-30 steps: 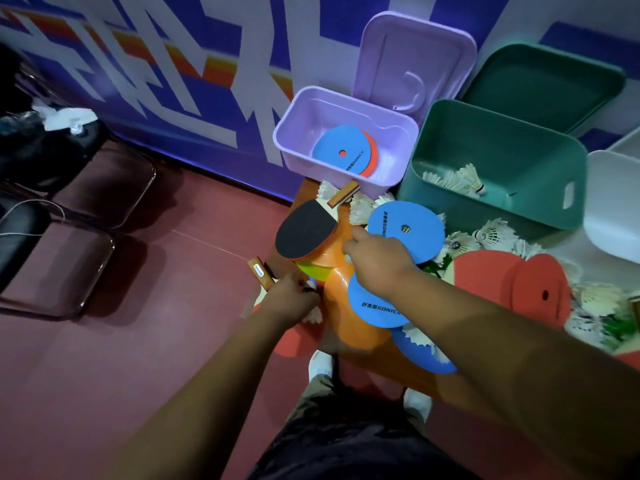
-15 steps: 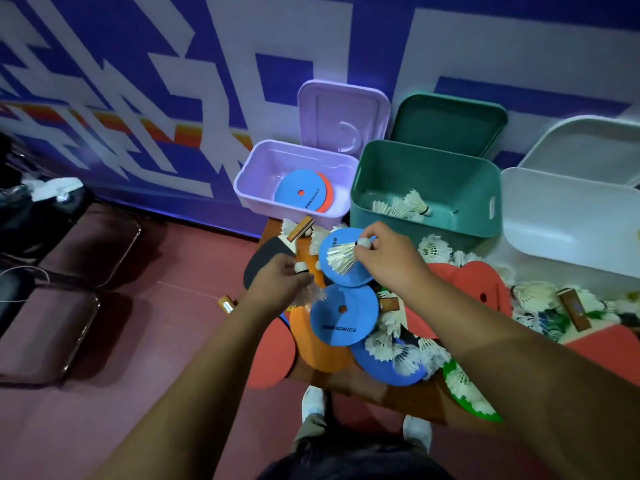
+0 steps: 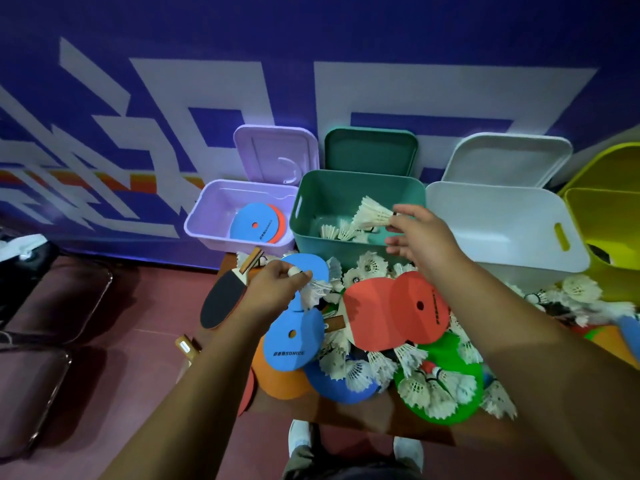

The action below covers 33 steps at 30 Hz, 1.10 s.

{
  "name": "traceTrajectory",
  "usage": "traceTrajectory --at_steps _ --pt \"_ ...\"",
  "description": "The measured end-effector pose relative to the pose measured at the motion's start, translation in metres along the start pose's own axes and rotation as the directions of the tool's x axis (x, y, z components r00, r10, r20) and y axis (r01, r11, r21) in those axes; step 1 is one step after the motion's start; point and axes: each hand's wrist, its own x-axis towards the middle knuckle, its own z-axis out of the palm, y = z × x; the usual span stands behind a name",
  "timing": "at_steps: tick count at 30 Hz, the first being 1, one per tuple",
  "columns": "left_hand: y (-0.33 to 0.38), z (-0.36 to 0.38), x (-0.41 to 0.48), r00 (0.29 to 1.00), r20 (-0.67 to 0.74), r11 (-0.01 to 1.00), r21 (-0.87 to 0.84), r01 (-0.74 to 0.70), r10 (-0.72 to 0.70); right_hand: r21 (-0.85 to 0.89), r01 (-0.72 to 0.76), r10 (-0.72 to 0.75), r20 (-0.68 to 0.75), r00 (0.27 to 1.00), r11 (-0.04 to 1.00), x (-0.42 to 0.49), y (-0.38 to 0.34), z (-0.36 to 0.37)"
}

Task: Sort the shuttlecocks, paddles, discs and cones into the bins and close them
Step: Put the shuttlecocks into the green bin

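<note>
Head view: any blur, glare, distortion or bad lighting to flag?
Head view: dim, bluish light; wide-angle bowing stretches the yellow bin at the right edge; shuttlecock by the right hand slightly soft; no strong glare.
</note>
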Motion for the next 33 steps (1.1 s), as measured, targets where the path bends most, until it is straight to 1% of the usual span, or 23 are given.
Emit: traceTrajectory --at_steps 2,3,5,7,9,14,17,19,20,22,23,24,26,27,29,33 --pt "0.008 0.005 0.002 1.000 0.007 1.000 0.010 -0.008 0.008 0.102 -0.020 0.024 -0.043 0.999 0.995 0.011 -0.011 -0.011" --pt "0.011 0.007 0.004 1.000 0.004 1.000 0.012 -0.011 0.011 0.101 -0.045 0.052 -0.074 0.996 0.994 0.015 -0.015 -0.015" --pt "0.018 0.012 0.006 1.000 -0.006 1.000 0.021 -0.011 0.011 0.035 -0.094 0.097 -0.105 0.990 0.995 0.015 -0.016 -0.021" --pt "0.025 0.017 0.010 1.000 -0.002 1.000 0.021 -0.021 0.021 -0.031 -0.129 0.126 -0.097 0.987 0.991 0.006 -0.013 -0.026" --pt "0.032 0.025 0.014 1.000 0.006 1.000 -0.011 -0.024 0.024 -0.035 -0.151 0.148 -0.075 0.986 0.988 0.000 -0.002 -0.031" --pt "0.049 0.048 0.019 1.000 -0.019 0.992 -0.125 0.015 -0.018 -0.124 -0.131 0.123 -0.068 0.990 0.984 -0.010 0.022 -0.047" --pt "0.064 0.061 0.025 1.000 0.028 0.986 -0.164 -0.001 0.006 -0.177 -0.104 0.094 -0.064 0.994 0.979 -0.012 0.025 -0.055" --pt "0.078 0.069 0.035 0.996 0.079 0.976 -0.215 -0.020 0.038 -0.179 -0.098 0.088 -0.066 0.994 0.979 -0.014 0.023 -0.060" --pt "0.087 0.073 0.041 0.992 0.117 0.963 -0.269 -0.023 0.056 -0.171 -0.099 0.087 -0.073 0.994 0.980 -0.014 0.022 -0.063" --pt "0.106 0.083 0.055 0.977 0.205 0.906 -0.423 0.028 0.066 -0.153 -0.101 0.089 -0.086 0.992 0.983 -0.014 0.021 -0.069" --pt "0.116 0.088 0.062 0.976 0.214 0.882 -0.468 0.063 0.044 -0.151 -0.101 0.088 -0.090 0.992 0.983 -0.014 0.020 -0.072" --pt "0.123 0.092 0.070 0.982 0.188 0.872 -0.480 0.093 -0.002 -0.154 -0.100 0.087 -0.093 0.992 0.983 -0.013 0.020 -0.076" --pt "0.131 0.099 0.080 0.986 0.132 0.876 -0.458 0.148 -0.097 -0.156 -0.100 0.085 -0.099 0.991 0.983 -0.013 0.020 -0.083" --pt "0.131 0.102 0.082 0.984 0.129 0.881 -0.441 0.169 -0.123 -0.155 -0.102 0.086 -0.103 0.991 0.983 -0.013 0.019 -0.086" --pt "0.127 0.103 0.081 0.981 0.134 0.900 -0.395 0.183 -0.141 -0.155 -0.110 0.094 -0.107 0.990 0.982 -0.013 0.018 -0.090" --pt "0.107 0.091 0.068 0.982 0.132 0.935 -0.310 0.169 -0.134 -0.149 -0.119 0.106 -0.090 0.990 0.982 -0.007 0.020 -0.088"
